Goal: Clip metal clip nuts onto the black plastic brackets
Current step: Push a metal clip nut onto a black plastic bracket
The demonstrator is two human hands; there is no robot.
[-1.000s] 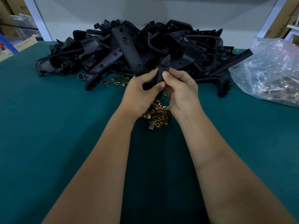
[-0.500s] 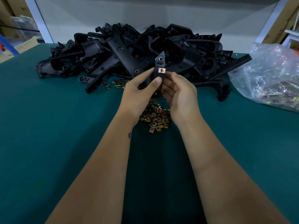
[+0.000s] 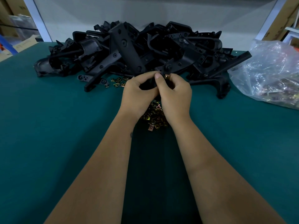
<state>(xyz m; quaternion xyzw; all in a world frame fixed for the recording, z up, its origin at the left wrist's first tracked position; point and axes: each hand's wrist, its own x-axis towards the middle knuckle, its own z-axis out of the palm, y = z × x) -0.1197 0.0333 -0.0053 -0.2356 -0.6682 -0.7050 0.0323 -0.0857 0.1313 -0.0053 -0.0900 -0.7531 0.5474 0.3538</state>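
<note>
Between the heap of black brackets [image 3: 137, 50] and the person's chest, the green table [image 3: 48, 135] lies bare on both flanks, with open cloth left of the left forearm and right of the right one out to the table's edges. Just in front of the heap, the left hand [image 3: 137, 91] curls its fingers round a black bracket [image 3: 168, 68], and the right hand [image 3: 175, 94] pinches a brass clip nut [image 3: 166, 76] against the bracket's edge, thumbs nearly touching. Half a second ago the bracket stood upright with the nut plainly showing on its face; now it has tipped down toward the heap and both hands have closed over it, hiding most of it. Beneath the wrists sits a pile of loose clip nuts [image 3: 155, 117] (partly hidden by the hands), and a smaller scatter of nuts [image 3: 117, 81] lies at the heap's near left foot. Right of the heap, a clear plastic bag [image 3: 271, 73] rests on the table, well apart from the hands.
</note>
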